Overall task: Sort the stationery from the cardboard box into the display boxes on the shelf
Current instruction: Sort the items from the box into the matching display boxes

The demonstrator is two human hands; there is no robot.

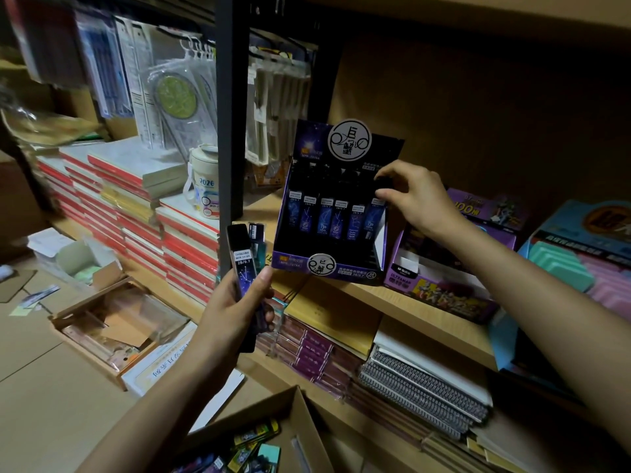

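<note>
1. Our left hand (pixel 239 302), at about 7 o'clock from the display box (pixel 333 213), is clenched round a small bundle of lead cases (pixel 244 264), slim dark rectangular tubes with glossy constellation print and a white label.
2. Our right hand (pixel 415 199), at 3 o'clock of the box, pinches the top of one case (pixel 375 213) at the right end of the row, thumb and fingers closed on it.
3. We judge these cases light, rigid and rather slippery; holding them by the long flat sides near the top should steady them, since the bundle could fan apart.
4. The display box is thin printed card, upright on the wooden shelf (pixel 392 302), so likely to shift if pushed.
5. More stationery lies in the cardboard box (pixel 273 409) at 6 o'clock.
</note>
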